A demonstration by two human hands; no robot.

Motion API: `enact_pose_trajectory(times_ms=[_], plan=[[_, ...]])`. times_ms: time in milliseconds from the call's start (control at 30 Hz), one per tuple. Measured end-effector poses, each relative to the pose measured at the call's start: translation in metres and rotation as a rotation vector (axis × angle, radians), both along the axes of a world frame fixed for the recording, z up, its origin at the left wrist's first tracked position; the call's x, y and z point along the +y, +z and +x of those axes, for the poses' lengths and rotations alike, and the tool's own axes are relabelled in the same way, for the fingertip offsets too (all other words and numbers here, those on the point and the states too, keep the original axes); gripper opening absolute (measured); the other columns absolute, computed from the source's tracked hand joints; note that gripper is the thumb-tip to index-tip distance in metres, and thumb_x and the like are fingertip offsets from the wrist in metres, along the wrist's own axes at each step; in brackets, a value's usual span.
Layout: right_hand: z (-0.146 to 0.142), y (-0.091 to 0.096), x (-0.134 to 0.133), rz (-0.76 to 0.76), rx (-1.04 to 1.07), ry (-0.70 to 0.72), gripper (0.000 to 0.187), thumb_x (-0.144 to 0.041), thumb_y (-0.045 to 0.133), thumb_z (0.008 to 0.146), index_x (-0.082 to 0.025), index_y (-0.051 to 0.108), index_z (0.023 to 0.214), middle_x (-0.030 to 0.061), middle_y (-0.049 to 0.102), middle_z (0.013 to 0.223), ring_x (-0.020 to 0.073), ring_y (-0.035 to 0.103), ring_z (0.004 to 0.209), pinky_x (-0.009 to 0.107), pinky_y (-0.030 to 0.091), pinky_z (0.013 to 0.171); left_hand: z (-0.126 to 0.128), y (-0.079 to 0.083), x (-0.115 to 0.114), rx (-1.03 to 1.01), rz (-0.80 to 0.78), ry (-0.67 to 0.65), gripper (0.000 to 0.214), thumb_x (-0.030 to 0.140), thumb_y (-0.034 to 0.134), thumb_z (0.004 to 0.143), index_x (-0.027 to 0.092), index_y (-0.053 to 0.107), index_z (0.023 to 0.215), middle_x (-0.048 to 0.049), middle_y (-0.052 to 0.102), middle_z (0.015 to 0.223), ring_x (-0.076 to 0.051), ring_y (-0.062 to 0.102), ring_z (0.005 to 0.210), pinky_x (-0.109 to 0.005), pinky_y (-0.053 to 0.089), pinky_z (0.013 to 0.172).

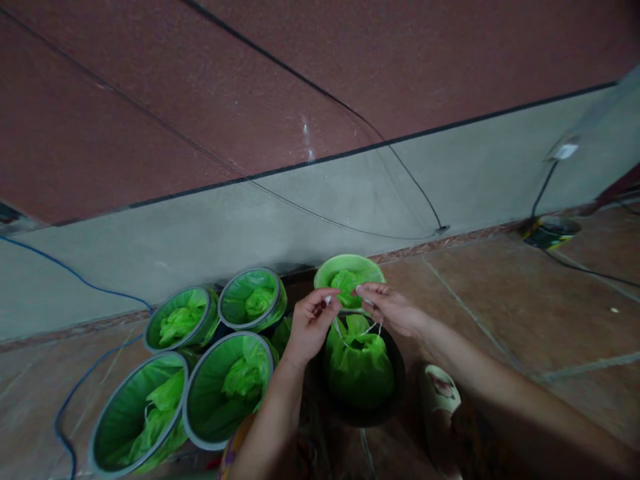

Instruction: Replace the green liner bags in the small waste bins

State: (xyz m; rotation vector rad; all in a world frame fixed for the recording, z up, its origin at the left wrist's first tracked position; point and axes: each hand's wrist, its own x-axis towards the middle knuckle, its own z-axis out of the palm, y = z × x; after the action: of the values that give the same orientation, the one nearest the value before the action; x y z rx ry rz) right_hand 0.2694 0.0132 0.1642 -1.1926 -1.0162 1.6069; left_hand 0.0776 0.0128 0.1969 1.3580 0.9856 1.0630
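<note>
My left hand (311, 325) and my right hand (389, 308) are both pinched on a thin white string (373, 327) above a bunched green plastic bag (358, 363). The bag sits in a dark round pot (395, 400) on the floor right in front of me. The string loops down to the neck of the bag between my hands. Just behind my fingers stands a green bowl (325, 271) holding more green plastic.
Several grey-rimmed pots lined with green plastic (227, 390) cluster at the left on the tiled floor (500, 300). A grey wall (250, 220) runs behind, with black cables and a blue cable (85, 373). A sandalled foot (440, 390) rests beside the dark pot.
</note>
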Motion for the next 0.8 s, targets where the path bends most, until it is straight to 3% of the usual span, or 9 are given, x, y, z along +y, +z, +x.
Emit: enact_pose_trajectory(times_ms=[100,200,300,367,467,533,600,800], plan=[[-0.021,-0.014,-0.015,0.062,-0.146,0.270,0.042,-0.057,0.071,0.076,-0.019,0.062,0.092,-0.0062,0.050,0.056,0.0058,0.037,0.046,0.020,0.021,0.040,0.009,-0.003,0.000,0.031,0.015,-0.059,0.033,0.037,0.068,0.079,0.018,0.070,0.106,-0.0027,0.066,0.077,-0.017,0.060,0.074,-0.027,0.048,0.074],[-0.026,-0.019,-0.023,0.140,-0.246,0.422,0.037,-0.054,0.065,0.082,-0.017,0.063,0.080,-0.0045,0.052,0.054,0.0058,0.038,0.046,0.020,0.026,0.043,0.013,-0.010,0.006,0.090,0.012,-0.060,0.035,0.034,0.063,0.083,0.020,0.066,0.116,-0.0026,0.067,0.079,-0.018,0.062,0.078,-0.028,0.048,0.078],[-0.015,-0.018,-0.019,0.065,-0.180,0.306,0.045,-0.061,0.060,0.082,-0.016,0.061,0.075,-0.0047,0.049,0.054,0.0051,0.034,0.045,0.020,0.021,0.041,0.015,-0.027,0.015,0.199,-0.014,0.154,0.027,0.027,0.056,0.087,0.020,0.065,0.112,-0.0020,0.068,0.079,-0.018,0.062,0.077,-0.027,0.047,0.078],[-0.004,-0.014,-0.013,-0.003,-0.061,0.193,0.047,-0.063,0.063,0.079,-0.017,0.059,0.078,-0.0054,0.048,0.056,0.0040,0.030,0.044,0.020,0.018,0.041,0.018,-0.041,0.016,0.309,-0.062,0.205,0.019,0.022,0.056,0.085,0.020,0.068,0.100,-0.0024,0.069,0.078,-0.018,0.062,0.077,-0.028,0.046,0.079],[0.008,-0.009,-0.008,-0.041,0.108,0.097,0.046,-0.060,0.070,0.075,-0.017,0.057,0.077,-0.0067,0.047,0.057,0.0026,0.025,0.045,0.019,0.015,0.041,0.029,-0.060,0.008,0.396,-0.072,-0.037,0.011,0.022,0.059,0.082,0.021,0.071,0.083,-0.0030,0.071,0.082,-0.019,0.063,0.081,-0.027,0.045,0.082],[0.012,-0.007,-0.007,-0.047,0.183,0.082,0.044,-0.058,0.072,0.074,-0.016,0.058,0.077,-0.0075,0.044,0.055,0.0024,0.023,0.044,0.019,0.014,0.041,0.038,-0.069,-0.001,0.418,-0.024,-0.188,0.018,0.027,0.056,0.085,0.020,0.071,0.077,-0.0023,0.071,0.080,-0.018,0.062,0.079,-0.027,0.044,0.082],[0.015,-0.007,-0.005,-0.048,0.222,0.053,0.043,-0.056,0.073,0.074,-0.016,0.060,0.080,-0.0081,0.043,0.053,0.0022,0.022,0.043,0.019,0.013,0.041,0.047,-0.076,-0.007,0.455,0.009,-0.222,0.025,0.029,0.050,0.087,0.020,0.070,0.075,-0.0021,0.071,0.078,-0.018,0.062,0.077,-0.028,0.045,0.081],[0.022,-0.004,0.002,-0.047,0.196,-0.316,0.044,-0.042,0.079,0.062,-0.018,0.060,0.094,-0.0093,0.047,0.051,0.0023,0.023,0.039,0.019,0.009,0.038,0.051,-0.091,0.007,0.339,-0.144,0.081,0.030,0.029,0.046,0.087,0.016,0.070,0.073,-0.0040,0.072,0.076,-0.017,0.064,0.074,-0.028,0.046,0.075]])
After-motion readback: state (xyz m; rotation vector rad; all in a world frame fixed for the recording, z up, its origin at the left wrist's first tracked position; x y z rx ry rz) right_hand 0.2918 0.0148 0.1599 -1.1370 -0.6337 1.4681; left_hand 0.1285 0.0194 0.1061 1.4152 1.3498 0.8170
